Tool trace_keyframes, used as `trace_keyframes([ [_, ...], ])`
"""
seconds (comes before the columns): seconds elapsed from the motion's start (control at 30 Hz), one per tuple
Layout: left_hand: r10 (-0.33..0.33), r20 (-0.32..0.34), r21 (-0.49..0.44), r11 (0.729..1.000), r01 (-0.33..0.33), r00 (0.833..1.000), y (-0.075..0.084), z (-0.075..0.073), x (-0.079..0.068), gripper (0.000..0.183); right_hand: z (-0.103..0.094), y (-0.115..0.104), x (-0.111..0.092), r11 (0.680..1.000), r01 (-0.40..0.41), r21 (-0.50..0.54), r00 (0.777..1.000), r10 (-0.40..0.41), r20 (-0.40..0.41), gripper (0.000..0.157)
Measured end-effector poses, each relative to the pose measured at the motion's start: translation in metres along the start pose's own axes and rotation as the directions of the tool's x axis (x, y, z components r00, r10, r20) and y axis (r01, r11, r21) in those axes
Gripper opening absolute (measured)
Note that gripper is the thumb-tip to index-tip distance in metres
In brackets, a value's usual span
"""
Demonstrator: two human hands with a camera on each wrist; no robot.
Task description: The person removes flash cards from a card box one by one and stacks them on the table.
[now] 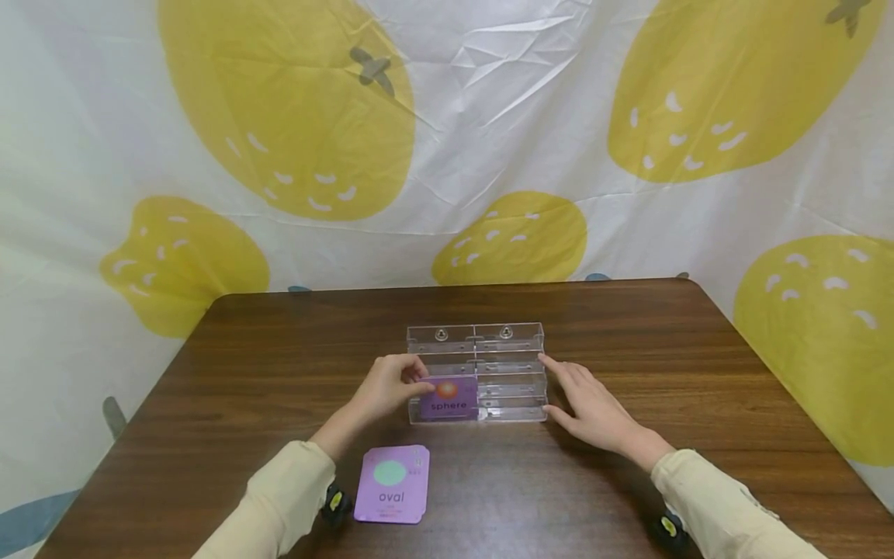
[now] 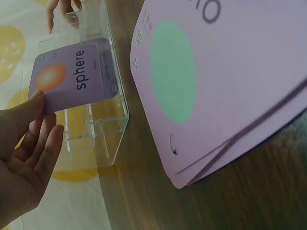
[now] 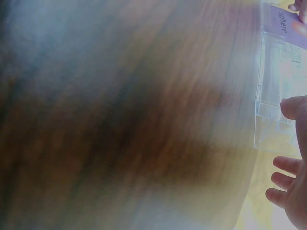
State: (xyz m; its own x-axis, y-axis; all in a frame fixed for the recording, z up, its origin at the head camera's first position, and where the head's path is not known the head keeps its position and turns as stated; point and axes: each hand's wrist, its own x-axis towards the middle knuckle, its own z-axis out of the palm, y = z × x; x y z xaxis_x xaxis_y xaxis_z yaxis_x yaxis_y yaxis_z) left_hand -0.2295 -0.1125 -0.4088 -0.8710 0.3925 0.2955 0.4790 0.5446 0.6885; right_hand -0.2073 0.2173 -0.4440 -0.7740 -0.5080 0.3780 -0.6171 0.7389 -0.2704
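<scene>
My left hand (image 1: 388, 386) pinches a purple card printed "sphere" (image 1: 448, 399) between thumb and fingers at its upper left corner. The card stands in the lower front left slot of a clear acrylic tiered holder (image 1: 512, 414); the left wrist view shows its bottom edge behind the clear front lip. My right hand (image 1: 594, 407) is at the holder's right side, fingers extended, thumb near the front right corner and a fingertip at the right edge farther back. Nearer to me lies a small stack of purple cards (image 1: 393, 484), its top one printed "oval" with a green ellipse.
The brown wooden table (image 1: 265, 365) runs back to a white cloth (image 1: 489, 155) with yellow fruit prints. Black devices with yellow marks are strapped at both wrists, the left one (image 1: 336, 503) close beside the card stack.
</scene>
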Motion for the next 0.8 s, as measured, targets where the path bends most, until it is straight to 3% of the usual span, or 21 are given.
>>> trace_keyframes([
  [0.23, 0.005, -0.002, -0.005, 1.0, -0.005, 1.0, 0.0013, -0.0023, 0.001, 0.014, -0.0004, -0.0005, 0.0004, 1.0, -0.001, 0.002, 1.0, 0.001, 0.0, 0.075],
  [0.47, 0.019, -0.047, 0.005, 1.0, -0.019, 0.999, 0.0004, -0.0032, -0.0002, 0.012, -0.0001, -0.0007, 0.0, 1.0, 0.002, 0.004, 1.0, -0.002, -0.002, 0.075],
  [0.8, -0.049, -0.141, -0.072, 0.997, 0.039, 0.989, -0.0025, -0.0019, -0.0002, 0.005, 0.0002, -0.0006, 0.0002, 1.0, 0.004, 0.004, 1.0, -0.004, -0.005, 0.075],
])
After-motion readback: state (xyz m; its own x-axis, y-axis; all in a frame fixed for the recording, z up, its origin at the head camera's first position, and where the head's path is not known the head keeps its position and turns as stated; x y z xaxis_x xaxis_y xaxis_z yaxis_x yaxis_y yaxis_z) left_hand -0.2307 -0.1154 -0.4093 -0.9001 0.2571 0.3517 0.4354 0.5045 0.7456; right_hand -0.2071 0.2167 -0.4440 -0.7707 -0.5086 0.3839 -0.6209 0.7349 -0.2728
